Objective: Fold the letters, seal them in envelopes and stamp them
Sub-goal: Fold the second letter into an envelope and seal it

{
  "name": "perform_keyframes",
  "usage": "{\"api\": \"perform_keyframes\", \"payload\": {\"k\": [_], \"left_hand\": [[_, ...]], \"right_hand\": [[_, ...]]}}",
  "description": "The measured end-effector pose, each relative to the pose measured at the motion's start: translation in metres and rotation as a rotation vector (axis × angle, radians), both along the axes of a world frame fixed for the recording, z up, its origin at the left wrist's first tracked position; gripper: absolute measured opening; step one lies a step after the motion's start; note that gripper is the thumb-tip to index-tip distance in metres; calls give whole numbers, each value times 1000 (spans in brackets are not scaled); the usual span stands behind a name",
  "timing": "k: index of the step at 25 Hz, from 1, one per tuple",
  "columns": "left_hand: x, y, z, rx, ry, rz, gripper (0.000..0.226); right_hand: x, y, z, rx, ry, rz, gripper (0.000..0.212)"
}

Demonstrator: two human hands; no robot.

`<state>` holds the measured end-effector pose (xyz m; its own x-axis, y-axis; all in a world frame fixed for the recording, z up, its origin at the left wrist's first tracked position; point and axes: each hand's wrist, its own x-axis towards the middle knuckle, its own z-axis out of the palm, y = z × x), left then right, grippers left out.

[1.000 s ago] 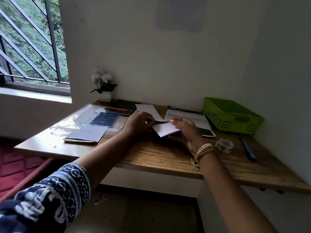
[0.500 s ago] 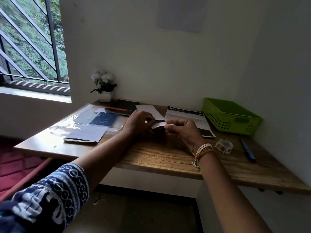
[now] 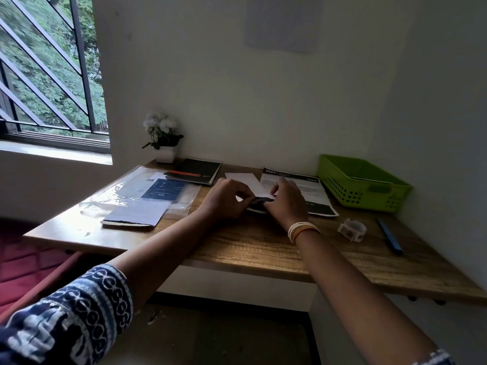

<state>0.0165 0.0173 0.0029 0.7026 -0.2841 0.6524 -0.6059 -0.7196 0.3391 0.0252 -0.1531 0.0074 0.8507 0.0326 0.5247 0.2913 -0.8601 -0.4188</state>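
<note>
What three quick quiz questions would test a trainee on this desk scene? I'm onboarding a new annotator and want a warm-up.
1. True or false: both hands are on the folded paper.
2. Which lies nearest the roll of stamps? A) blue pen B) potted white flowers C) black notebook
3. Fill in: the green basket stands at the desk's back ____ corner.

Key:
1. True: the left hand and the right hand pinch it between them, low over the wooden desk.
2. A
3. right
</note>
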Motion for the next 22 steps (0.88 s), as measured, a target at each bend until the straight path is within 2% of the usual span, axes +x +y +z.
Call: {"api": "perform_keyframes", "payload": {"k": [2,4,7,12,15,18,22], "left_hand": [[-1,-2,0,-4,10,-10,15],[-2,-2,0,-9,18,-13,14],[-1,-2,0,8,26,-7,14],[1,4,1,-59,61,93,15],[1,8,1,-143,106,143,14],[-2,8,2,-84,193,144,13],[-1,5,4,-38,269,141,18]], "right_hand": [[8,-2,2,-73,25,-2,40],[16,-1,1,-67,78,17,33],[21,-1,-3,78,167,92,21],[13,-23,5,324,481,433,39],[2,-22,4,270,382,448,42],[0,-18,3,205,247,351,26],[4,-21,2,108,270,312,15]]}}
